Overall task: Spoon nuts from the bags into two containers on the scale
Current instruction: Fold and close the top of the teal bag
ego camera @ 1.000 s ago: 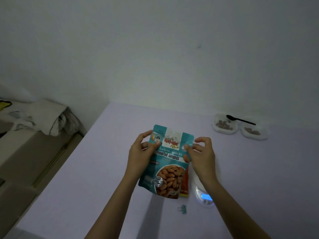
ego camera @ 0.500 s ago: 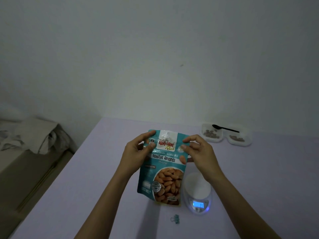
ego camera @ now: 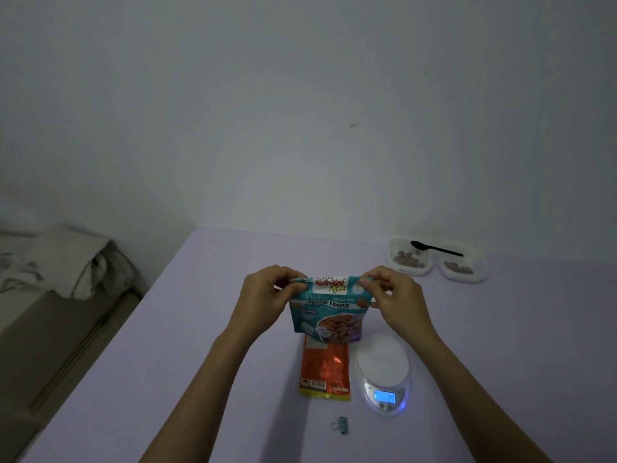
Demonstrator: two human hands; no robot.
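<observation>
A pale lilac bench [ego camera: 187, 345] fills the lower part of the view and butts against a plain grey-white wall [ego camera: 300, 111], which bears one small dark mark [ego camera: 352, 126]. A small teal binder clip [ego camera: 340, 425] lies on the bench toward its near side, touching nothing else. Left of the bench, lower down, stands a brown piece of furniture [ego camera: 43, 329] with crumpled light cloth [ego camera: 66, 262] heaped on its far end by the wall.

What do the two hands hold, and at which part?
Both hold the teal almond bag at its top edge: the left hand pinches the left corner, the right hand the right corner.
</observation>
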